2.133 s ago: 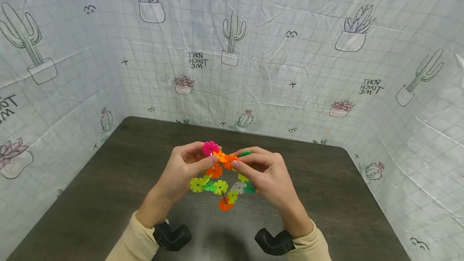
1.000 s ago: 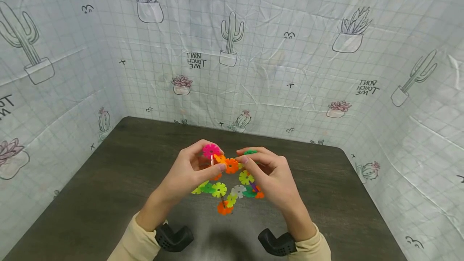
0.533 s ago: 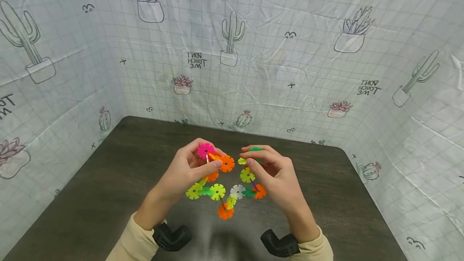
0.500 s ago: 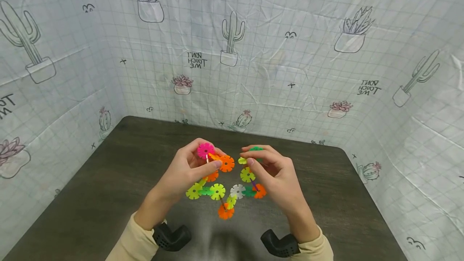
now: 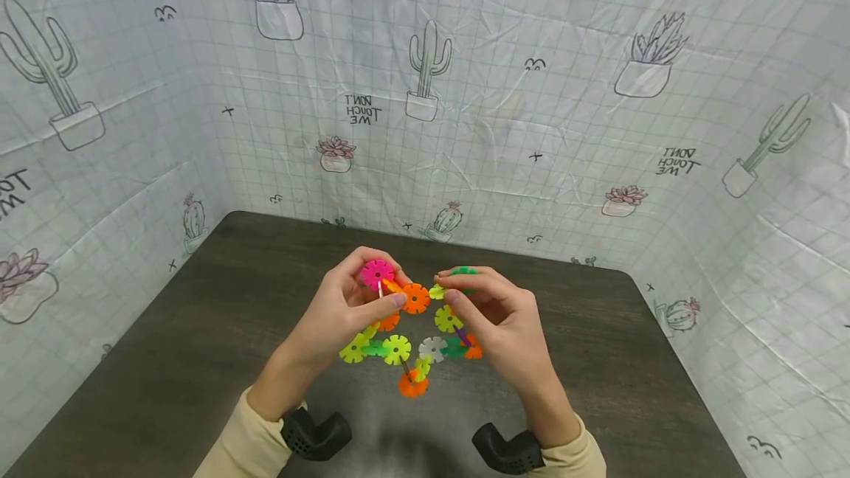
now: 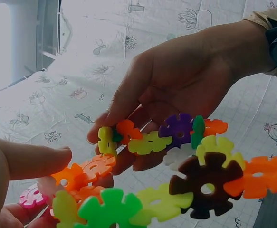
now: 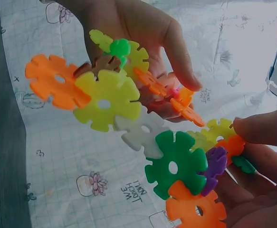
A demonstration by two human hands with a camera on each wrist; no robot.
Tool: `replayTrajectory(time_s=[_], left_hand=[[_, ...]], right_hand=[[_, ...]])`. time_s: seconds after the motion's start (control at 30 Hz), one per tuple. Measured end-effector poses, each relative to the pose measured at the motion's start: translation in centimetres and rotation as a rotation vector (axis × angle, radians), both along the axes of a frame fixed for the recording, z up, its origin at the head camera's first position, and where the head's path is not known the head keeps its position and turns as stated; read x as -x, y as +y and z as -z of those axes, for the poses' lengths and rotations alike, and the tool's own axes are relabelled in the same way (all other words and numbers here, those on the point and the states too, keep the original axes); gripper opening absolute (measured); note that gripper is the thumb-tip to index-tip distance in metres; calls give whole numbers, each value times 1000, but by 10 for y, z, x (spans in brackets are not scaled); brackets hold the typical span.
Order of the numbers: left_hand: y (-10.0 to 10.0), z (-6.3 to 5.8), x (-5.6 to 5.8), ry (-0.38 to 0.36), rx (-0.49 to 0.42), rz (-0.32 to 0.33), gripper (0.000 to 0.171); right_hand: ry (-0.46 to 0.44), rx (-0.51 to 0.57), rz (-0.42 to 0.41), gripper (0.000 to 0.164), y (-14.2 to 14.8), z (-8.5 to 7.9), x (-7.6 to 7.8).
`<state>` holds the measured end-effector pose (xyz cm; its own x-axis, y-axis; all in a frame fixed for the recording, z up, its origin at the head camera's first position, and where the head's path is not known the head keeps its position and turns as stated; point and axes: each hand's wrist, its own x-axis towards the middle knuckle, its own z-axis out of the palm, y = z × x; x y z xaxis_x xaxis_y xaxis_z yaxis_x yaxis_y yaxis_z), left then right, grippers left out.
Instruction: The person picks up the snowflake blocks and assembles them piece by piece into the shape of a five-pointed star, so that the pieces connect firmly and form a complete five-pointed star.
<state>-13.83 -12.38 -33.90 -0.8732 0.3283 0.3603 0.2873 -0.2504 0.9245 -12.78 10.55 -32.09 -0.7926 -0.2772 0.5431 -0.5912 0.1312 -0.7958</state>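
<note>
Both hands hold up a chain of notched plastic snowflake discs, bent into a loop whose two ends face each other. My left hand (image 5: 335, 312) pinches the left end, by an orange disc (image 5: 415, 299), with a pink disc (image 5: 378, 274) beside its fingers. My right hand (image 5: 508, 319) pinches a yellow disc (image 5: 436, 291) at the other end, just right of the orange one. Below hangs the rest of the chain, including a white disc (image 7: 143, 129), a dark green disc (image 7: 175, 164), a purple disc (image 6: 177, 131) and a brown disc (image 6: 206, 186).
A dark wood-grain table (image 5: 265, 257) lies under the hands. Around its back and sides hangs a pale cactus-print cloth (image 5: 491, 131). Each wrist carries a black camera mount (image 5: 316, 435) over a cream sleeve (image 5: 242, 434).
Two seconds ago the orange discs met at the right fingertips. The ends then moved apart, the right hand shifting right. Over the last half second it has come slightly back left, narrowing the gap.
</note>
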Motion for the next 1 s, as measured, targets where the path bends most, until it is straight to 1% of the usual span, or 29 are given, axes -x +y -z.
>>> replayTrajectory(time_s=[0.27,0.4,0.5,0.63,0.73,0.87,1.0], left_hand=[[-1,2,1,-7,14,-15,36],[-1,3,2,-2,12,-23,37],[-1,3,2,-17,-4,-14,38],[-2,2,1,-60,-14,-7,40],[-3,0,0,-81,24,-22,41],[-3,-2,-2,-70,82,-54,39],[-2,-4,-4,-68,53,-61,38]], right_hand=[[35,-12,23,16,-6,3,-1],[30,-41,53,16,-8,2,-2],[18,-47,69,16,-9,2,-3],[19,-24,78,16,-9,2,-3],[21,-1,82,16,-10,3,-3],[20,24,89,17,-11,3,-3],[2,44,86,16,-11,2,-4]])
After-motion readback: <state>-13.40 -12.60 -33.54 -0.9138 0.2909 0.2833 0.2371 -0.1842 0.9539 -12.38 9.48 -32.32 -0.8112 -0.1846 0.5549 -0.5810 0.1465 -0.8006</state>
